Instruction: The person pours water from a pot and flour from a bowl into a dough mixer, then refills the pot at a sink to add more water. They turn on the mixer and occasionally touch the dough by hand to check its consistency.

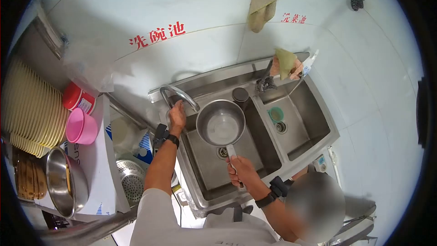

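Note:
A metal saucepan is held over the left basin of a steel double sink, with some clear liquid seeming to lie in its bottom. My right hand is wrapped round the pan's handle, which points towards me. At the sink's back left, my left hand is at the base of the curved faucet; its fingers are partly hidden, so its grip cannot be made out. The faucet's spout ends beside the pan's left rim.
Stacked plates, a pink cup and a steel bowl stand on the left. A green cup sits in the right basin. Cloths hang over the sink's back. A blurred round shape is at lower right.

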`<control>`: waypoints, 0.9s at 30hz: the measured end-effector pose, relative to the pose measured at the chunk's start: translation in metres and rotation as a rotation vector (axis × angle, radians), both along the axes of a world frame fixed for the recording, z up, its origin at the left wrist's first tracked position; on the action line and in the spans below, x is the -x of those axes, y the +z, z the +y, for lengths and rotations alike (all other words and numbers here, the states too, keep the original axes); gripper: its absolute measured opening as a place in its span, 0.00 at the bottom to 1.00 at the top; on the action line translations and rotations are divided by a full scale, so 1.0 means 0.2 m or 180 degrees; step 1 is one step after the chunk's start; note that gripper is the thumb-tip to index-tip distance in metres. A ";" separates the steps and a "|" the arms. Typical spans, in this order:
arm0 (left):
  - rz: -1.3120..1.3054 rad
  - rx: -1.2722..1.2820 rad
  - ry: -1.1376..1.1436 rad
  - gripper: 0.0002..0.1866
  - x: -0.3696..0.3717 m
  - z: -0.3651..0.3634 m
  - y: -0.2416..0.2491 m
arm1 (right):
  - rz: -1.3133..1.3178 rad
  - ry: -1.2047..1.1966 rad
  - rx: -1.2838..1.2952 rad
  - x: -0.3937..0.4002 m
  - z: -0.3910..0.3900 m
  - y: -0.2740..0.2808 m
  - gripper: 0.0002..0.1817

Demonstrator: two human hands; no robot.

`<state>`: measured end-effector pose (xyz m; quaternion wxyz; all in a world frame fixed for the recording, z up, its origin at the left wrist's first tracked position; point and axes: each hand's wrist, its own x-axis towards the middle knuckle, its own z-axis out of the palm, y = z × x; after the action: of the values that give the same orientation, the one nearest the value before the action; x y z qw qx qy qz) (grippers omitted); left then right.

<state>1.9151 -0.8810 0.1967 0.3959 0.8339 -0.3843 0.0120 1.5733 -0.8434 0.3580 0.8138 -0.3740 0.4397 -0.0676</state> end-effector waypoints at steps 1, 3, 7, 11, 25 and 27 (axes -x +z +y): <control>0.0172 -0.0330 -0.0041 0.15 0.00 0.01 0.02 | -0.0083 0.0017 0.0025 -0.03 -0.01 -0.03 0.17; 0.0210 -0.0339 -0.0141 0.15 -0.02 0.03 -0.05 | -0.0161 0.0030 0.0030 -0.10 -0.02 -0.05 0.17; 0.0106 -0.0159 -0.0399 0.10 0.01 0.11 -0.10 | -0.0116 0.0100 -0.0016 -0.17 -0.03 -0.03 0.17; -0.0529 0.0481 -0.0695 0.12 0.02 0.14 -0.19 | -0.0058 0.0083 -0.0089 -0.20 -0.02 -0.07 0.17; -0.0452 0.0084 -0.0933 0.19 0.04 0.22 -0.20 | -0.0097 0.0199 -0.0158 -0.17 -0.03 -0.04 0.18; -0.0488 0.0270 -0.0985 0.20 0.04 0.21 -0.20 | 0.0036 0.0429 -0.0237 -0.15 -0.02 -0.03 0.18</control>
<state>1.9074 -0.8385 0.1559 0.3975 0.7439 -0.5363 0.0307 1.6036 -0.8473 0.3522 0.8273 -0.3726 0.4204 0.0058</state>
